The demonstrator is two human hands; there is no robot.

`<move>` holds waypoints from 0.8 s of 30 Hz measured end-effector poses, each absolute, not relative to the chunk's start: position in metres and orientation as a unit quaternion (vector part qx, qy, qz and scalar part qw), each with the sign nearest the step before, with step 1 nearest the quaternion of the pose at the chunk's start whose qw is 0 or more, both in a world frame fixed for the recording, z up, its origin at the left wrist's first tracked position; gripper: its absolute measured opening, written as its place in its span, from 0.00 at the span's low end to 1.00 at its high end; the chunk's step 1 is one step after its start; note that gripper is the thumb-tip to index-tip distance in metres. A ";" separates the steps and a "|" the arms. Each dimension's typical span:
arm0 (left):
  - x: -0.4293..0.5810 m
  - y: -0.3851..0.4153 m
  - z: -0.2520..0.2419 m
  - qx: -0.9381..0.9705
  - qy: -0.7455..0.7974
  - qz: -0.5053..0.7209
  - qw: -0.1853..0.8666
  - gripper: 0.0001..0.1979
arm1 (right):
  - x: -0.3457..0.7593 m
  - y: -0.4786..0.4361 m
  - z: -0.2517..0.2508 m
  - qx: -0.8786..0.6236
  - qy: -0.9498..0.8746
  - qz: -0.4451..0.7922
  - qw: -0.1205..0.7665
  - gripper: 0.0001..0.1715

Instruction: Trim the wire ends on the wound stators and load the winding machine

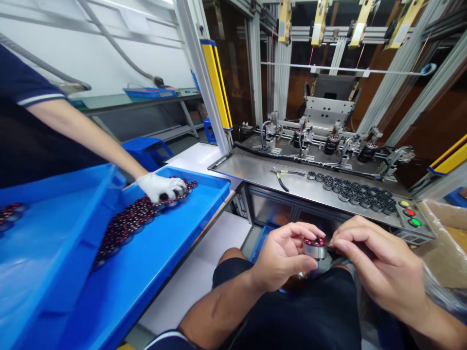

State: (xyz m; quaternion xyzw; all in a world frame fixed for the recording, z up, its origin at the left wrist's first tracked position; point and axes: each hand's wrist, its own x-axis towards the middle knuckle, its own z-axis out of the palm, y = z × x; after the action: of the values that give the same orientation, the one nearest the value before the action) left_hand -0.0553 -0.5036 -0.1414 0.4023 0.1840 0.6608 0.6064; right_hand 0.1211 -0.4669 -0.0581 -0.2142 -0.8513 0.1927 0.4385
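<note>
My left hand (279, 255) grips a small round motor part (315, 250) above my lap, thumb on the near side and fingers round the back. The part has a silver metal rim and red windings on top. Close against its right side is my right hand (383, 270), thumb and forefinger pinched together. Whatever lies between those fingertips is too small to make out. Beyond my hands, several black round cores (361, 193) stand in rows on the metal ledge (251, 171). Cutting pliers (282, 179) lie at the left of them.
At left, a co-worker's white-gloved hand (158, 187) touches wound parts (126, 226) in a blue tray (215, 187); another blue tray (58, 238) overlaps it. A machine (330, 114) stands behind the ledge. Push buttons (410, 213) and a plastic-lined box (447, 250) are at right.
</note>
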 end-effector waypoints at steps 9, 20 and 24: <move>-0.066 -0.491 -0.141 0.456 0.176 0.677 0.550 0.15 | 0.096 -0.496 -0.112 -0.318 -0.621 0.544 0.467 0.18; -0.081 -0.481 -0.138 0.624 0.145 0.635 0.433 0.14 | 0.097 -0.488 -0.128 -0.185 -0.455 0.784 0.380 0.25; -0.087 -0.482 -0.134 0.704 0.154 0.583 0.374 0.21 | 0.095 -0.487 -0.130 -0.177 -0.481 0.769 0.382 0.23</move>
State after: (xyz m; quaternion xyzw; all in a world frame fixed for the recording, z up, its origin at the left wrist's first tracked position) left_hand -0.0866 -0.4824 -0.1339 0.7044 0.1543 0.5833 0.3739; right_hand 0.0954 -0.4866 -0.1299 -0.1774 -0.4807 0.7693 0.3815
